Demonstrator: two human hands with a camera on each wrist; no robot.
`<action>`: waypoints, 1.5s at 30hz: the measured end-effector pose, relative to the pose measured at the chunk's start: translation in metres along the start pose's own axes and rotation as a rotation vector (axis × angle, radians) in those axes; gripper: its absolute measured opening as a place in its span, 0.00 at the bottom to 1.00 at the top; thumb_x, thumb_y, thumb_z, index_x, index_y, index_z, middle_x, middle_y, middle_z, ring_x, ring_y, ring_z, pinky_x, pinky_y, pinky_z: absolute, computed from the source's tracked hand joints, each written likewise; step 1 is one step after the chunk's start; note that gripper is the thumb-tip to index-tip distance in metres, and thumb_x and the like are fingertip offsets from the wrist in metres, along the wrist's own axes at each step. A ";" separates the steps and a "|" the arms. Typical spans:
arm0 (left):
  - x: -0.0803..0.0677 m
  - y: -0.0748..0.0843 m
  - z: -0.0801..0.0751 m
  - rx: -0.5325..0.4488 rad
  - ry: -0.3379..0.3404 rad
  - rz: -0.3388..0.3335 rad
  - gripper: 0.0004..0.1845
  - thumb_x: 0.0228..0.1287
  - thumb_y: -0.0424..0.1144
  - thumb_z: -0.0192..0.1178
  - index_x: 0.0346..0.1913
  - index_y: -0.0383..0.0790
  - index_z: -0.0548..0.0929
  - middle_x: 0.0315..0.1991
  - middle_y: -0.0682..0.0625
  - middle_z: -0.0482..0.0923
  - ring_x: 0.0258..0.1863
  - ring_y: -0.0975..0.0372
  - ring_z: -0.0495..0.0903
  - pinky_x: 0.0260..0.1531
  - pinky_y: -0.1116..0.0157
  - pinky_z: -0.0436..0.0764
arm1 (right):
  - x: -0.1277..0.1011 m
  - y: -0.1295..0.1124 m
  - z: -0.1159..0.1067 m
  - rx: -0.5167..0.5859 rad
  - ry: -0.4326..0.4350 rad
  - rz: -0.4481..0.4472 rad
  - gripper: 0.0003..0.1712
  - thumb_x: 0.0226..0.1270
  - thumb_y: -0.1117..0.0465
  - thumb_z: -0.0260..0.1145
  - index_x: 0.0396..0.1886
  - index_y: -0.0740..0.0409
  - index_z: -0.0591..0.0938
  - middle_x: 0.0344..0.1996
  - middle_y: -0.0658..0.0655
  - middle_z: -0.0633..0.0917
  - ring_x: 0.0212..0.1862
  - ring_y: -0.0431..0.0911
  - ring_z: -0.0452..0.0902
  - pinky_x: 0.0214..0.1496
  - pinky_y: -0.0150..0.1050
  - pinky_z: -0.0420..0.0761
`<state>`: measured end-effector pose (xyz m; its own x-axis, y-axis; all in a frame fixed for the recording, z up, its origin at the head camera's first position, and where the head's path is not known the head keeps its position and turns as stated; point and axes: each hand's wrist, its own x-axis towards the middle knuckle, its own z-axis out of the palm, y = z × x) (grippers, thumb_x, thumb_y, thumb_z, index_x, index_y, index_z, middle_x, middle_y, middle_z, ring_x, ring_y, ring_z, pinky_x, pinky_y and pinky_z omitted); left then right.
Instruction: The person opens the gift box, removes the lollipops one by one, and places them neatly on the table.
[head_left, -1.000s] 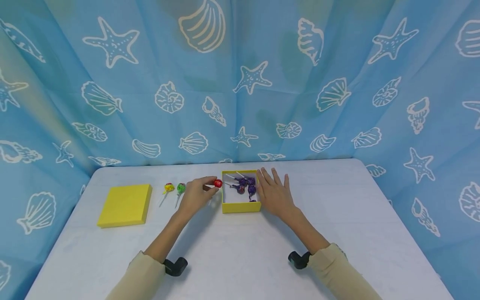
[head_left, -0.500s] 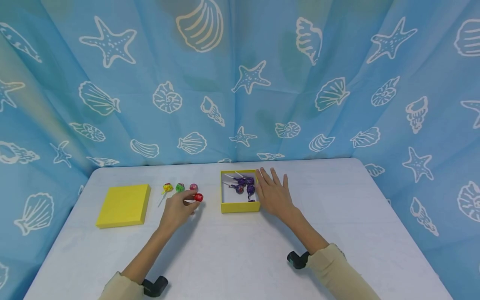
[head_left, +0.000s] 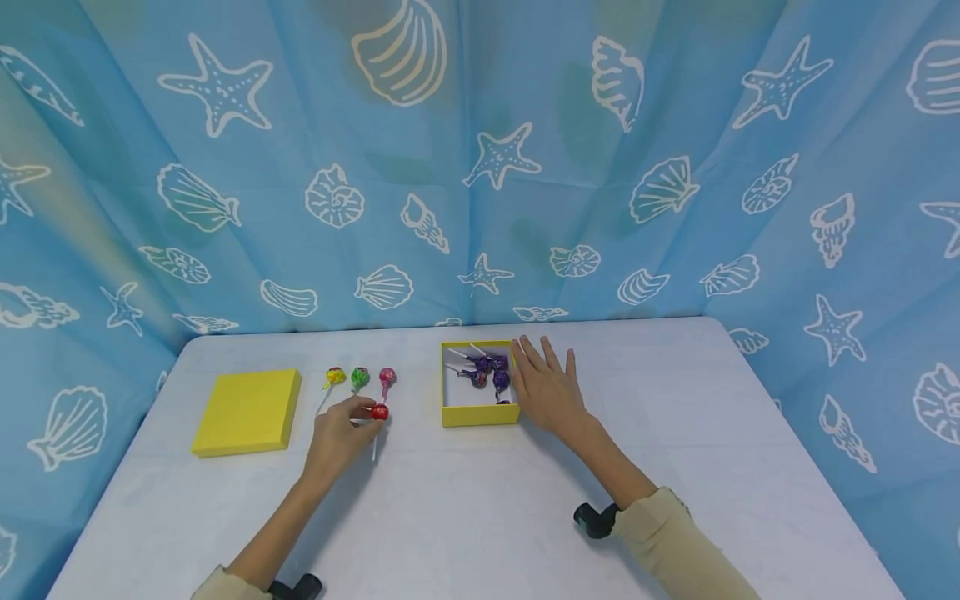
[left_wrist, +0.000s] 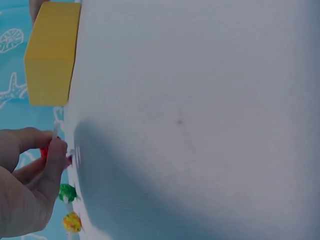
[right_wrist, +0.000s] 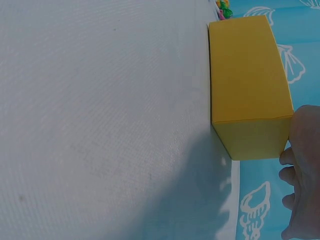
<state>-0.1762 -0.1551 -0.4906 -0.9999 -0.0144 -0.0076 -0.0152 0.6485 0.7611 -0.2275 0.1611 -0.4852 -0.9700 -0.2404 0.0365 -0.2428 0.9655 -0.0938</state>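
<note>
The left hand (head_left: 339, 440) pinches a red lollipop (head_left: 380, 412) by its head, stick toward the person, near the pink lollipop (head_left: 387, 377) on the surface (head_left: 450, 508); the right hand (head_left: 551, 392), fingers extended, touches the right side of the yellow box (head_left: 480, 415) (purple lollipops (head_left: 479, 379) lie inside).

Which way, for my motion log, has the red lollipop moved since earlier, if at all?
Yes: the red lollipop went left and down the head view, away from the open yellow box.
</note>
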 end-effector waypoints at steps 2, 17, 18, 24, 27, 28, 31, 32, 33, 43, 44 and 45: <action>-0.001 -0.001 0.001 -0.014 -0.002 -0.006 0.18 0.62 0.33 0.70 0.53 0.33 0.83 0.43 0.41 0.85 0.38 0.54 0.85 0.36 0.63 0.85 | -0.001 0.000 0.000 0.004 0.001 -0.001 0.33 0.83 0.48 0.39 0.80 0.53 0.54 0.78 0.56 0.54 0.78 0.59 0.43 0.72 0.68 0.42; -0.009 -0.007 0.006 0.040 0.025 0.037 0.17 0.61 0.30 0.70 0.52 0.32 0.82 0.43 0.41 0.85 0.39 0.53 0.83 0.39 0.62 0.85 | -0.001 0.001 -0.001 0.015 -0.003 -0.004 0.32 0.83 0.48 0.39 0.80 0.53 0.54 0.78 0.56 0.54 0.78 0.60 0.42 0.72 0.69 0.40; -0.009 -0.007 0.007 0.042 0.026 0.044 0.17 0.60 0.30 0.70 0.52 0.32 0.82 0.43 0.41 0.85 0.38 0.53 0.83 0.38 0.62 0.85 | -0.001 0.001 -0.001 0.014 -0.003 -0.003 0.32 0.83 0.48 0.39 0.80 0.53 0.54 0.78 0.56 0.54 0.78 0.60 0.42 0.72 0.68 0.40; -0.008 -0.010 0.008 0.051 0.024 0.059 0.17 0.60 0.29 0.70 0.52 0.32 0.82 0.44 0.41 0.85 0.36 0.55 0.83 0.37 0.64 0.85 | 0.000 0.000 -0.002 0.013 -0.011 0.002 0.33 0.83 0.48 0.39 0.81 0.53 0.53 0.78 0.56 0.54 0.78 0.59 0.42 0.72 0.68 0.39; -0.009 -0.010 0.008 0.049 0.023 0.056 0.18 0.60 0.29 0.70 0.52 0.32 0.82 0.44 0.41 0.85 0.37 0.54 0.83 0.37 0.63 0.85 | 0.000 0.000 -0.001 0.011 -0.012 0.004 0.33 0.82 0.48 0.39 0.81 0.53 0.54 0.78 0.56 0.54 0.78 0.59 0.42 0.72 0.68 0.39; -0.009 -0.010 0.008 0.049 0.023 0.057 0.18 0.60 0.29 0.70 0.52 0.32 0.82 0.44 0.41 0.85 0.37 0.54 0.83 0.37 0.63 0.85 | 0.000 0.000 -0.001 0.009 -0.009 0.004 0.33 0.82 0.48 0.40 0.80 0.53 0.54 0.78 0.56 0.54 0.78 0.59 0.42 0.72 0.68 0.40; -0.009 -0.010 0.008 0.048 0.022 0.056 0.18 0.60 0.29 0.70 0.52 0.32 0.82 0.44 0.41 0.85 0.38 0.54 0.83 0.38 0.63 0.85 | 0.000 0.000 0.000 0.007 -0.008 0.006 0.33 0.82 0.48 0.40 0.81 0.53 0.54 0.78 0.56 0.54 0.78 0.59 0.42 0.72 0.68 0.40; -0.009 -0.010 0.008 0.047 0.022 0.054 0.18 0.60 0.30 0.71 0.52 0.32 0.82 0.43 0.41 0.85 0.38 0.54 0.83 0.38 0.62 0.85 | 0.000 0.000 0.000 0.007 -0.009 0.007 0.33 0.82 0.47 0.40 0.81 0.53 0.54 0.78 0.56 0.54 0.78 0.59 0.41 0.72 0.68 0.40; -0.009 -0.010 0.008 0.046 0.021 0.052 0.18 0.60 0.30 0.71 0.52 0.32 0.82 0.43 0.41 0.85 0.38 0.54 0.83 0.38 0.62 0.85 | 0.001 0.000 0.001 0.007 -0.009 0.007 0.33 0.82 0.47 0.40 0.81 0.53 0.54 0.78 0.56 0.54 0.78 0.59 0.41 0.72 0.68 0.40; -0.009 -0.008 0.006 0.053 0.013 0.035 0.18 0.60 0.31 0.71 0.53 0.32 0.82 0.44 0.42 0.85 0.38 0.54 0.83 0.38 0.62 0.85 | 0.001 0.000 0.000 0.001 -0.011 0.003 0.33 0.82 0.47 0.39 0.80 0.53 0.54 0.78 0.56 0.54 0.78 0.59 0.41 0.72 0.68 0.41; -0.009 -0.007 0.005 0.053 0.011 0.033 0.19 0.60 0.31 0.71 0.54 0.32 0.82 0.44 0.42 0.84 0.38 0.54 0.83 0.38 0.63 0.85 | 0.000 0.000 0.000 0.000 -0.009 0.001 0.33 0.82 0.47 0.39 0.80 0.53 0.54 0.78 0.56 0.55 0.78 0.59 0.41 0.72 0.68 0.42; -0.009 -0.007 0.005 0.054 0.010 0.030 0.19 0.60 0.31 0.71 0.54 0.32 0.82 0.44 0.42 0.84 0.38 0.54 0.83 0.37 0.63 0.85 | 0.001 0.000 0.000 0.001 -0.008 -0.001 0.33 0.82 0.47 0.40 0.80 0.53 0.54 0.78 0.56 0.55 0.78 0.59 0.41 0.72 0.69 0.42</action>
<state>-0.1675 -0.1556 -0.4990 -0.9998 -0.0013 0.0214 0.0146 0.6890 0.7246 -0.2281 0.1613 -0.4852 -0.9698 -0.2422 0.0285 -0.2439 0.9652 -0.0945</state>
